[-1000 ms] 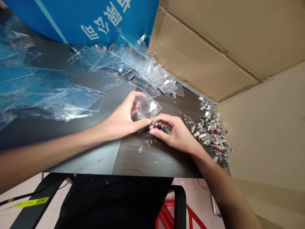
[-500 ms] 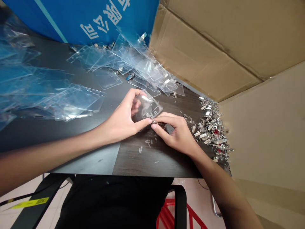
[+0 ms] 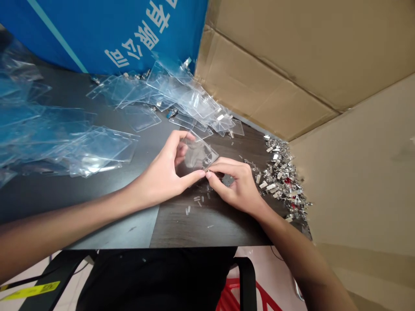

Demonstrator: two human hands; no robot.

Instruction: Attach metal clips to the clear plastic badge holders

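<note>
My left hand is closed on a clear plastic badge holder, fingers behind it and thumb at its lower edge. The holder is tilted above the table, its punched corner toward the right. My right hand pinches a small metal clip between thumb and forefinger at that edge. Both thumb tips nearly meet there. Most of the clip is hidden by the fingertips, and I cannot tell whether it is joined to the holder.
Clear badge holders lie piled at the left, with more holders at the back, some with clips. A heap of metal clips lies at right by cardboard. Small clear plastic bits lie near the table's front edge.
The view has shifted slightly, so the scene sits lower and a little left. The holder is turned slightly in my left hand, and both hands stay together at its edge.
</note>
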